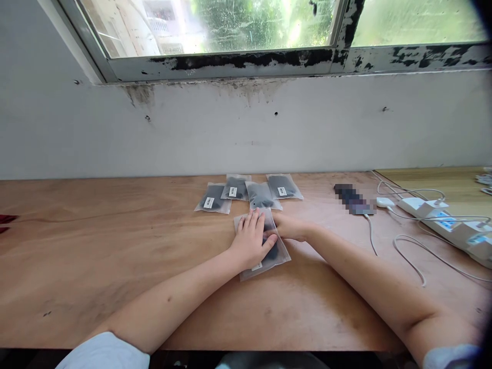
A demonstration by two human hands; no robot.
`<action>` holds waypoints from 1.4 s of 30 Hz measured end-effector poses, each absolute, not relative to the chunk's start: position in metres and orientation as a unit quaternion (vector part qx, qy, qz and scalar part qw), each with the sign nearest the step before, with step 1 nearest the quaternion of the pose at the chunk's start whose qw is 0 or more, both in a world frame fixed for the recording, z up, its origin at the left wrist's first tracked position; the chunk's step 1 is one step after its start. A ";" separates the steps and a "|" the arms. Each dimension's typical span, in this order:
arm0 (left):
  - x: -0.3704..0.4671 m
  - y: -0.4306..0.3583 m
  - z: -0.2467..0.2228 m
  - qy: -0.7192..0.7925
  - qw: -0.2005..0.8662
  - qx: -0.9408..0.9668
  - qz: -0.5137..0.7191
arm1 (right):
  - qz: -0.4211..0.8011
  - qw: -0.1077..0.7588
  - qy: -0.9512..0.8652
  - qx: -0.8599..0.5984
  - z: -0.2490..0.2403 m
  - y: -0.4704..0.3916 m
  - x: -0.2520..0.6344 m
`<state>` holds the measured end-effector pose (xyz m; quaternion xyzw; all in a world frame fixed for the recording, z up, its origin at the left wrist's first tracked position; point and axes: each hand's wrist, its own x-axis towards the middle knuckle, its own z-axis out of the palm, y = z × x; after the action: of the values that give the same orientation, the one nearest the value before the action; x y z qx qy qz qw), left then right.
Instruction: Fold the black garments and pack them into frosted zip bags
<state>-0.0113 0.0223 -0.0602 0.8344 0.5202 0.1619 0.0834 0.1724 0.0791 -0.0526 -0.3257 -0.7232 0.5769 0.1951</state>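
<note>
A frosted plastic bag (282, 252) with something dark inside and a white label near its lower end lies on the wooden table. Across its middle my left hand (251, 238) rests flat, fingers stretched toward the wall and thumb out to the right. My right hand (290, 226) reaches in at the bag's upper right edge. Its fingertips are hidden by the bag and my left hand, so their grip does not show. Just behind lie several similar bags with dark contents, among them an unlabelled-side-up bag (263, 195) closest to my hands and a labelled bag (214, 198) at left.
On the right, a blurred-out phone (353, 200) is plugged into a white cable. Beyond it sits a white power strip (446, 223) with chargers and loose cables (411, 261). A wall (192, 133) with a window closes off the table's back edge. Something red (7, 219) shows at far left.
</note>
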 end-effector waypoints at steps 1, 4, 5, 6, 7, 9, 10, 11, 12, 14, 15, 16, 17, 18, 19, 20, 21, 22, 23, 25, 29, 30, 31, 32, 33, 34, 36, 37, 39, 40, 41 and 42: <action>-0.011 0.021 -0.059 0.522 0.085 0.834 0.157 | 0.623 0.182 -0.694 -0.313 -0.054 0.080 0.174; -0.010 0.020 -0.055 0.526 0.093 0.834 0.141 | 0.724 0.129 -0.609 -0.297 -0.057 0.088 0.182; -0.009 0.019 -0.055 0.528 0.096 0.833 0.135 | 0.736 0.123 -0.593 -0.301 -0.057 0.091 0.184; -0.009 0.019 -0.055 0.532 0.100 0.831 0.128 | 0.741 0.126 -0.582 -0.311 -0.057 0.094 0.186; -0.009 0.019 -0.054 0.535 0.103 0.830 0.121 | 0.742 0.134 -0.572 -0.323 -0.057 0.096 0.187; -0.008 0.020 -0.054 0.541 0.109 0.827 0.109 | 0.750 0.167 -0.540 -0.344 -0.056 0.098 0.187; -0.008 0.021 -0.054 0.542 0.110 0.827 0.105 | 0.759 0.184 -0.518 -0.348 -0.056 0.097 0.186; -0.009 0.021 -0.054 0.542 0.111 0.827 0.101 | 0.772 0.194 -0.496 -0.347 -0.056 0.096 0.184; -0.009 0.022 -0.054 0.543 0.112 0.827 0.096 | 0.786 0.198 -0.477 -0.341 -0.057 0.094 0.182; -0.010 0.024 -0.055 0.545 0.113 0.826 0.086 | 0.806 0.185 -0.463 -0.321 -0.057 0.090 0.179; -0.010 0.024 -0.057 0.545 0.112 0.827 0.080 | 0.808 0.172 -0.469 -0.312 -0.058 0.089 0.178; -0.011 0.025 -0.058 0.544 0.110 0.829 0.074 | 0.804 0.159 -0.481 -0.311 -0.059 0.089 0.178; -0.012 0.025 -0.059 0.541 0.108 0.831 0.068 | 0.792 0.151 -0.497 -0.321 -0.059 0.090 0.178; -0.012 0.026 -0.060 0.536 0.106 0.835 0.060 | 0.769 0.152 -0.517 -0.345 -0.060 0.092 0.179; -0.013 0.026 -0.060 0.530 0.103 0.840 0.050 | 0.732 0.160 -0.542 -0.380 -0.061 0.094 0.180; -0.014 0.026 -0.060 0.523 0.100 0.846 0.037 | 0.681 0.175 -0.574 -0.421 -0.062 0.097 0.181; -0.015 0.026 -0.059 0.516 0.098 0.850 0.025 | 0.612 0.195 -0.613 -0.460 -0.064 0.099 0.182; -0.016 0.026 -0.057 0.510 0.097 0.854 0.014 | 0.530 0.216 -0.659 -0.488 -0.066 0.102 0.182; -0.016 0.026 -0.055 0.504 0.098 0.858 0.007 | 0.444 0.237 -0.705 -0.501 -0.069 0.104 0.183; -0.018 0.027 -0.051 0.496 0.100 0.862 0.006 | 0.301 0.267 -0.776 -0.486 -0.074 0.106 0.182; -0.018 0.031 -0.052 0.488 0.094 0.868 0.021 | 0.178 0.253 -0.829 -0.466 -0.082 0.105 0.178; -0.017 0.031 -0.055 0.489 0.088 0.867 0.026 | 0.162 0.240 -0.833 -0.471 -0.082 0.104 0.177; -0.016 0.031 -0.057 0.491 0.081 0.867 0.034 | 0.150 0.228 -0.836 -0.476 -0.082 0.103 0.176; -0.015 0.031 -0.060 0.493 0.075 0.866 0.042 | 0.143 0.220 -0.838 -0.479 -0.082 0.103 0.175; -0.014 0.031 -0.063 0.494 0.073 0.865 0.049 | 0.140 0.212 -0.840 -0.479 -0.081 0.103 0.175; -0.014 0.030 -0.065 0.495 0.072 0.864 0.054 | 0.141 0.206 -0.843 -0.477 -0.080 0.103 0.175; -0.013 0.030 -0.067 0.495 0.074 0.863 0.060 | 0.147 0.201 -0.847 -0.470 -0.078 0.104 0.176; -0.013 0.030 -0.067 0.496 0.074 0.863 0.061 | 0.150 0.202 -0.847 -0.468 -0.078 0.105 0.176; -0.012 0.030 -0.066 0.497 0.073 0.862 0.060 | 0.155 0.207 -0.848 -0.463 -0.079 0.106 0.176; -0.012 0.030 -0.065 0.499 0.073 0.861 0.058 | 0.159 0.210 -0.848 -0.460 -0.079 0.106 0.175; -0.012 0.030 -0.064 0.501 0.073 0.860 0.056 | 0.165 0.212 -0.849 -0.455 -0.079 0.106 0.175; -0.012 0.030 -0.064 0.503 0.073 0.860 0.056 | 0.173 0.213 -0.850 -0.450 -0.078 0.106 0.174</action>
<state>-0.0120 0.0300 -0.0636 0.8596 0.5027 0.0557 0.0725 0.1744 0.1059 -0.0784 -0.4496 -0.8500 0.1728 0.2130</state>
